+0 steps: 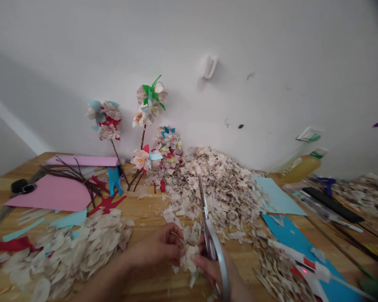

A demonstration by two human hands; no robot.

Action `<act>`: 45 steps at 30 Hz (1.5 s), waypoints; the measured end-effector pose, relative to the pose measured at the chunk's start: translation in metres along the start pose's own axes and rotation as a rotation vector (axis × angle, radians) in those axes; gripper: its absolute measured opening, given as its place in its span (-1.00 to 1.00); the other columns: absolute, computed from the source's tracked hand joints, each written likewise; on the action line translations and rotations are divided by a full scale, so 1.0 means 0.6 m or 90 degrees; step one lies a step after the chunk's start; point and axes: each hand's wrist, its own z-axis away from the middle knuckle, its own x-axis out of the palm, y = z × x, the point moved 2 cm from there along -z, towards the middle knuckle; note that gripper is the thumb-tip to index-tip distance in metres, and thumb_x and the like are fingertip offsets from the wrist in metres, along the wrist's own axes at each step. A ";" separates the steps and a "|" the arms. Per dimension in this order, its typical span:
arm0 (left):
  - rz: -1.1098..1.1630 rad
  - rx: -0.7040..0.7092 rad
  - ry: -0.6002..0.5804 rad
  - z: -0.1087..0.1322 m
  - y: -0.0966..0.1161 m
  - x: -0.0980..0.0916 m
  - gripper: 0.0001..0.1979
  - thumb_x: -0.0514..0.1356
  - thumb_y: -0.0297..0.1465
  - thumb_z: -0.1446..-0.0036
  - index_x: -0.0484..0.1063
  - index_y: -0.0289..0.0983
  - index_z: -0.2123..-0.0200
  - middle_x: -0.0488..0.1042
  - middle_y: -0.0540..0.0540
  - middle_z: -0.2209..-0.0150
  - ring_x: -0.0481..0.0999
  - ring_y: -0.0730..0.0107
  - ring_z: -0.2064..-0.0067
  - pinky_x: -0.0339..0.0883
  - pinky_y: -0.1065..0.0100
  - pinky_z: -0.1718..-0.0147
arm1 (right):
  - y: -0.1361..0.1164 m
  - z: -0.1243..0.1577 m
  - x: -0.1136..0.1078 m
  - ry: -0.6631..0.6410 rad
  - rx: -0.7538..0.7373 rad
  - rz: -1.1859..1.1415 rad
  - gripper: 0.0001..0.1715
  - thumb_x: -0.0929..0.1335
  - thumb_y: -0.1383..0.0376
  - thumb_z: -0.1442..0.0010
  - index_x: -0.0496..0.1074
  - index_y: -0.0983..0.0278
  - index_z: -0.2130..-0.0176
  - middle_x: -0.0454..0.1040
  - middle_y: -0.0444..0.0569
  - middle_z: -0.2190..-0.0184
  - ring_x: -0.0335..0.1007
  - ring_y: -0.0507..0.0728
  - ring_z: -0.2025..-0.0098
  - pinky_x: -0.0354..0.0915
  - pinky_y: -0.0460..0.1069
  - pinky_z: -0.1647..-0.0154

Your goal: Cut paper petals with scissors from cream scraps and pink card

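My left hand [159, 248] is closed in a pinch on a small pale paper piece [189, 253] at the near middle of the wooden table [145, 218]. My right hand [219, 272] grips grey scissors [209, 235], whose blades point away from me and are nearly closed, right beside that paper piece. Just beyond both hands lies a big heap of pale paper scraps [220, 188]. A second pile of cut petal shapes [72, 247] sits to the left of my left forearm.
Paper flowers on twig stems [145, 121] lean against the white wall. Pink paper sheets [53, 193], twigs and red and blue offcuts lie at the left. Blue sheets [290, 235], a glue gun [305, 264], a yellow bottle [302, 165] and dark tools lie at the right.
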 end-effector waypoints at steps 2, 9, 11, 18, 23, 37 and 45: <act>0.013 0.004 -0.001 -0.001 -0.001 -0.001 -0.71 0.19 -0.54 0.31 0.20 -0.27 0.43 0.37 0.12 0.57 0.34 0.56 0.55 0.22 0.39 0.48 | -0.003 0.003 0.000 0.014 0.026 -0.030 -0.44 0.54 0.12 0.42 0.31 0.20 0.40 0.31 -0.23 0.61 0.26 0.02 0.58 0.23 -0.09 0.58; 0.035 0.003 -0.024 0.004 0.001 0.002 -0.73 0.21 -0.55 0.29 0.22 -0.28 0.43 0.39 0.09 0.55 0.37 0.52 0.53 0.24 0.38 0.46 | 0.006 0.002 -0.010 0.027 0.094 -0.119 -0.40 0.56 0.17 0.49 0.32 0.18 0.39 0.29 -0.29 0.64 0.21 -0.03 0.60 0.19 -0.13 0.57; 0.035 0.009 -0.024 0.004 0.002 0.006 -0.72 0.24 -0.50 0.25 0.22 -0.27 0.41 0.38 0.09 0.53 0.37 0.53 0.51 0.23 0.39 0.46 | 0.004 0.001 -0.012 0.015 0.086 -0.102 -0.44 0.56 0.19 0.45 0.33 0.19 0.40 0.30 -0.27 0.62 0.23 -0.01 0.56 0.21 -0.11 0.52; 0.017 0.032 0.003 -0.003 -0.013 0.025 -0.58 0.33 -0.30 0.28 0.15 -0.23 0.42 0.30 0.14 0.58 0.29 0.57 0.57 0.24 0.39 0.51 | -0.011 0.004 -0.025 -0.021 0.094 -0.010 -0.48 0.54 0.16 0.39 0.32 0.20 0.40 0.29 -0.26 0.60 0.22 0.00 0.52 0.19 -0.10 0.46; -0.112 0.085 0.090 -0.012 -0.064 0.051 -0.64 0.31 -0.41 0.25 0.17 -0.24 0.41 0.29 0.14 0.58 0.23 0.61 0.56 0.09 0.51 0.56 | -0.050 0.005 -0.049 -0.103 0.145 0.133 -0.54 0.50 0.20 0.36 0.36 0.20 0.38 0.36 -0.23 0.53 0.22 0.01 0.51 0.16 -0.11 0.48; -0.768 0.175 0.171 0.003 -0.009 0.048 -0.62 0.03 -0.58 0.08 0.36 -0.26 0.14 0.44 -0.19 0.13 0.31 0.11 0.00 0.09 0.12 -0.02 | -0.100 -0.017 -0.142 -0.030 0.045 0.644 -0.80 0.30 0.32 0.10 0.37 0.23 0.35 0.49 -0.09 0.43 0.38 0.22 0.32 0.24 -0.02 0.31; -0.834 0.173 0.198 0.015 -0.007 0.041 -0.60 -0.05 -0.70 0.18 0.41 -0.28 0.31 0.49 -0.12 0.37 0.46 0.30 0.24 -0.09 0.08 -0.14 | -0.093 -0.022 -0.157 0.028 0.012 0.707 -0.82 0.28 0.19 0.02 0.34 0.21 0.36 0.48 -0.09 0.46 0.39 0.19 0.39 0.23 -0.04 0.40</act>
